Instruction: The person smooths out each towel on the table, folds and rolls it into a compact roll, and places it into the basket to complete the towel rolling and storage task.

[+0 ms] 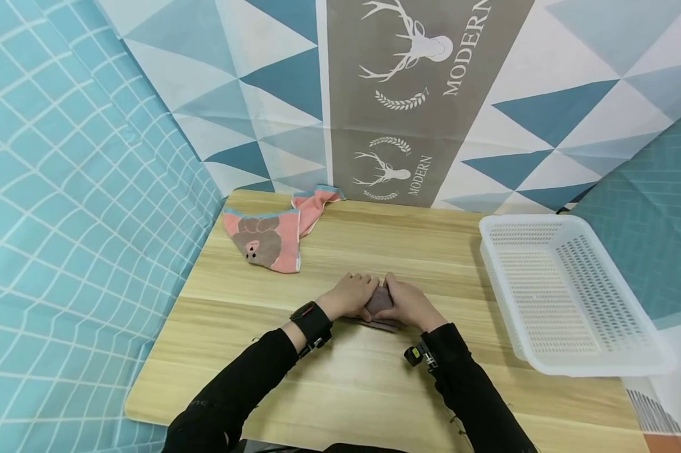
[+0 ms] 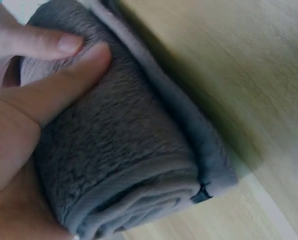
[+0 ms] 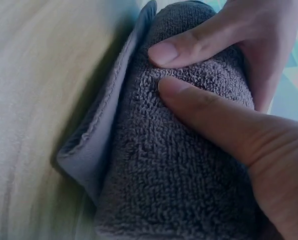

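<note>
"Grey-brown terry towel (image 1: pixel 380 302), rolled, lying on the wood-grain table (image 1: pixel 216 352), middle of the scene, between the hands. Layers show as a spiral at one end in the left wrist view."

"Wound to the edge?"

"No. A short flap (image 2: pixel 209 155) stands loose along the near side, small dark tag (image 2: pixel 203 194) at its corner."

"Hands?"

"Left hand (image 1: pixel 348 296) grips the left part: thumb pressed on the near face, fingers bent over the top. Right hand (image 1: pixel 410 303) pinches the right part the same way. Thumb tips sit just beside each other. Far fingertips mostly hidden; can't tell how hard they press."

"Step in hand?"

"My reading: rolling, close to its end, the roll being firmed up before the last bit is taken in."

"And the next move calls for?"

"Thumbs holding the coil tight, I'd judge, while the flap is wrapped or tucked. Which of the two, can't tell. Slack there could let the layers spring."

"Surroundings?"

"Pink towel (image 1: pixel 287 242) with a brown animal figure, crumpled, far left on the table. White plastic basket (image 1: pixel 601 365), right. Beyond the far edge, a hanging printed with deer heads and MODERN (image 1: pixel 343 94)."
</note>
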Demonstrator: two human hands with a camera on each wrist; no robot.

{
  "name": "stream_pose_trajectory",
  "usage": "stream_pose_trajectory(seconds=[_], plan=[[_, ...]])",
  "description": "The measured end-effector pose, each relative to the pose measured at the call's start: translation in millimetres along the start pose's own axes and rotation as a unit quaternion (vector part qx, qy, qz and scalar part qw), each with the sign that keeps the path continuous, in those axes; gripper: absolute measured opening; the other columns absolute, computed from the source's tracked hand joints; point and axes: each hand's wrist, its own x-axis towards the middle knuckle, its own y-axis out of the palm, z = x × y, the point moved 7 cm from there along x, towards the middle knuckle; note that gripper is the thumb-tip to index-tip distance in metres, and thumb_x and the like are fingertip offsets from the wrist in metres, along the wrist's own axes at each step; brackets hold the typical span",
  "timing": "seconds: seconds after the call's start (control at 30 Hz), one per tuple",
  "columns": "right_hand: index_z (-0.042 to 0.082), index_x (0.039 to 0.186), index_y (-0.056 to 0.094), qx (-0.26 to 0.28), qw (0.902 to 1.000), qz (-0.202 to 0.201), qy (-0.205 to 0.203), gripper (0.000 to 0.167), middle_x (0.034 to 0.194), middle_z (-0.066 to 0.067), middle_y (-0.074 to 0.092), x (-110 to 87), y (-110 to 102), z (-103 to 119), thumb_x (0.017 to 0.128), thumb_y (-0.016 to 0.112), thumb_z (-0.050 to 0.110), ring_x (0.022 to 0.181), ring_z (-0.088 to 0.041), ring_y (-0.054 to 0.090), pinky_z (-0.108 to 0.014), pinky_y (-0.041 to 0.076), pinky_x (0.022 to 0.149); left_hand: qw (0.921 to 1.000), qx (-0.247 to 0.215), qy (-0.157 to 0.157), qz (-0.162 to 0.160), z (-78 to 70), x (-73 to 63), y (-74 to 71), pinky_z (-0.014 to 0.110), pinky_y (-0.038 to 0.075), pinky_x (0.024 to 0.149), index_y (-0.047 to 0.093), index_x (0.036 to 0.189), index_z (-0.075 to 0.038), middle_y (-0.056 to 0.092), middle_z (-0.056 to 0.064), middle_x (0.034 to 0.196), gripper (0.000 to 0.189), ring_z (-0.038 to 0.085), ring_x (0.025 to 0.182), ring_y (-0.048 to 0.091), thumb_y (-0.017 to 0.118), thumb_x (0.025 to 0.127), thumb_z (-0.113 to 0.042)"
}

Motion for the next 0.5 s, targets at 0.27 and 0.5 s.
stream_pose_trajectory(seconds=[0.27, 0.5], plan=[[0.004, 0.134, 0.051, -0.067, 0.9975, -0.002, -0.023, 0.078, 0.117, -0.013, 0.064, -10.4, -9, -6, 0.074, 0.087, 0.039, 0.102, -0.025, 0.063, -0.042, 0.052, 0.085, 0.9863, -0.163, 0.013, 0.018, 5.1, 4.0, -2.4, 0.032, 0.051, 0.087, 0.056, 0.121, -0.014, 0.065, 0.001, 0.114, 0.067, 0.016, 0.100, 0.063, 0.086, 0.072, -0.049], [0.008, 0.122, 0.066, -0.125, 0.9898, -0.038, -0.057, 0.063, 0.111, -0.007, 0.064, -28.0, -47, -15, 0.071, 0.084, 0.041, 0.100, -0.024, 0.057, -0.045, 0.050, 0.085, 0.9851, -0.166, 0.021, -0.042, -18.4, 22.7, -28.3, 0.031, 0.052, 0.084, 0.058, 0.116, -0.013, 0.066, 0.001, 0.110, 0.063, 0.016, 0.097, 0.063, 0.088, 0.071, -0.047]])
